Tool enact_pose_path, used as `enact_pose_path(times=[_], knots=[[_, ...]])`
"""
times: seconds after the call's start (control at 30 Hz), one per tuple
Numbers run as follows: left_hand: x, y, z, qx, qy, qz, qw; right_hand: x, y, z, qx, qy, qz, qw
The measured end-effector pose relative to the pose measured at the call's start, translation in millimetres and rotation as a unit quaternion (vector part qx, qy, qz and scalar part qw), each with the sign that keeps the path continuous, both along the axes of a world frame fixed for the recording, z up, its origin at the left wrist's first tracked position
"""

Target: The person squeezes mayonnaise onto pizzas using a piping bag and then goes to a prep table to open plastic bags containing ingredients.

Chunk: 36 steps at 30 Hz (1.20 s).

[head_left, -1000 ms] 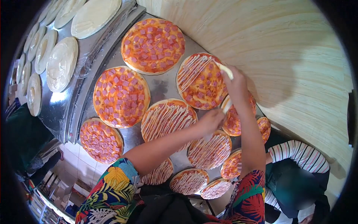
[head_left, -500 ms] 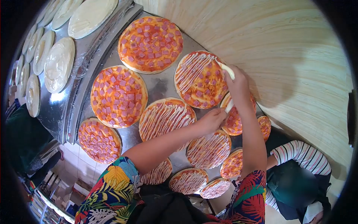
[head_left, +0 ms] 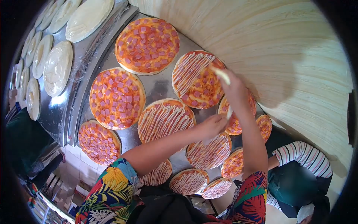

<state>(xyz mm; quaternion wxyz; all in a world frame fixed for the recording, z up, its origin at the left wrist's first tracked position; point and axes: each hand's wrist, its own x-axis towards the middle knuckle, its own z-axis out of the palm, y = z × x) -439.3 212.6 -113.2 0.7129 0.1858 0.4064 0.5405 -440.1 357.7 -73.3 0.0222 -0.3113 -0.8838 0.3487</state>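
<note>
My right hand (head_left: 235,89) is wrapped round a piping bag (head_left: 223,75) filled with a pale cream-coloured sauce. Its tip is over a pizza (head_left: 203,93) topped with ham cubes, whose upper left part carries thin white lines of sauce. My left hand (head_left: 214,126), fingers closed, grips the bag's narrow tail (head_left: 229,112) below my right forearm. Just left of that hand, a larger pizza (head_left: 166,121) is striped with white sauce. Another striped pizza (head_left: 209,149) lies under my left wrist. My right hand is slightly blurred by motion.
Several ham pizzas without white lines, such as one pizza (head_left: 117,98), share the metal table (head_left: 156,84). Flattened dough rounds (head_left: 58,69) lie on a metal surface at left. A pale wall (head_left: 283,48) borders the right. A person in a striped sleeve (head_left: 307,155) stands lower right.
My right hand has moved slightly left and down with the piping bag. White lines reach a little further right on the pizza beneath it. My left hand still grips the tail.
</note>
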Motion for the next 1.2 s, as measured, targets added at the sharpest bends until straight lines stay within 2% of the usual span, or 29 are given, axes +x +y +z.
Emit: enact_pose_path(times=[0.07, 0.1, 0.13, 0.17, 0.2, 0.23, 0.27, 0.3, 0.33, 0.37, 0.47, 0.53, 0.57, 0.63, 0.67, 0.7, 0.73, 0.77, 0.8, 0.83, 0.87, 0.93, 0.97, 1.03, 1.07, 1.1, 1.13, 1.17, 1.2], knots=[[7, -14, 1, 0.028, 0.003, -0.012, 1.0, 10, -29, 2, 0.002, -0.002, 0.105, 0.994], [4, -20, 9, 0.044, 0.052, -0.046, 0.997, 14, -40, 3, 0.023, 0.012, 0.179, 0.984], [5, -26, 15, 0.059, 0.098, -0.081, 0.99, 14, -40, 0, 0.022, 0.013, 0.179, 0.983], [13, -28, 19, 0.1, 0.201, 0.033, 0.974, 15, -39, -2, 0.035, 0.017, 0.193, 0.98], [14, -25, 17, 0.099, 0.2, 0.032, 0.974, 17, -37, -4, 0.048, 0.02, 0.206, 0.977], [12, -20, 11, 0.055, 0.115, -0.006, 0.992, 18, -27, -7, 0.065, -0.028, 0.085, 0.994], [5, -11, 11, 0.013, 0.03, -0.044, 0.999, 15, -9, -9, 0.066, -0.029, 0.084, 0.994], [0, -3, 9, 0.015, 0.03, -0.045, 0.998, 10, 10, -9, 0.039, -0.007, 0.033, 0.999], [-6, 5, 8, -0.013, -0.02, -0.02, 1.0, 9, 19, -10, 0.011, 0.017, -0.019, 1.0], [-8, 9, 6, -0.041, -0.07, 0.005, 0.997, 9, 17, -9, 0.011, 0.017, -0.02, 1.0], [16, -3, -6, 0.004, -0.023, -0.017, 1.0, 17, -7, -11, -0.008, 0.007, -0.006, 1.0], [10, -18, 14, 0.016, 0.019, -0.065, 0.998, 33, -36, -15, 0.055, 0.022, 0.146, 0.988], [7, -23, 21, 0.031, 0.059, -0.113, 0.991, 35, -37, -18, 0.053, 0.023, 0.144, 0.988], [14, -22, 9, 0.054, 0.057, -0.091, 0.993, 42, -34, -22, 0.083, -0.042, 0.201, 0.975], [18, -19, 5, 0.079, 0.055, -0.066, 0.993, 38, -25, -16, 0.084, -0.043, 0.2, 0.975], [15, -10, 7, 0.027, 0.056, -0.03, 0.998, 26, -9, -5, 0.032, -0.019, 0.108, 0.993], [12, 1, 4, 0.029, 0.056, -0.03, 0.998, 18, 6, 0, -0.019, 0.005, 0.013, 1.0], [7, 12, -2, 0.01, 0.012, -0.005, 1.0, 16, 18, -5, -0.019, 0.005, 0.012, 1.0], [4, 19, -3, -0.01, -0.031, 0.021, 0.999, 15, 29, -11, 0.081, 0.033, 0.012, 0.996], [3, 22, -2, 0.0, 0.009, 0.004, 1.0, 17, 34, -19, 0.179, 0.061, 0.013, 0.982], [6, 19, 1, 0.0, 0.009, 0.004, 1.0, 22, 28, -24, 0.178, 0.061, 0.012, 0.982], [14, 4, 11, 0.049, 0.064, -0.011, 0.997, 34, 0, -25, 0.051, 0.011, 0.041, 0.998], [9, -4, 16, 0.067, 0.093, -0.086, 0.99, 38, -15, -22, 0.009, -0.007, 0.05, 0.999], [21, -20, 20, 0.049, 0.123, -0.082, 0.988, 43, -41, -8, 0.02, -0.009, 0.161, 0.987], [26, -25, 20, 0.033, 0.152, -0.079, 0.985, 42, -38, -8, 0.018, -0.01, 0.159, 0.987], [24, -18, 15, 0.083, 0.139, -0.089, 0.983, 39, -30, -10, 0.039, 0.012, 0.152, 0.988], [23, -9, 10, 0.083, 0.137, -0.09, 0.983, 36, -19, -10, 0.061, 0.034, 0.145, 0.987], [22, 1, 6, 0.035, 0.116, -0.054, 0.991, 31, -3, -5, -0.018, -0.054, 0.054, 0.997], [19, 9, 6, -0.014, 0.094, -0.019, 0.995, 25, 12, -4, -0.012, -0.038, 0.002, 0.999]])
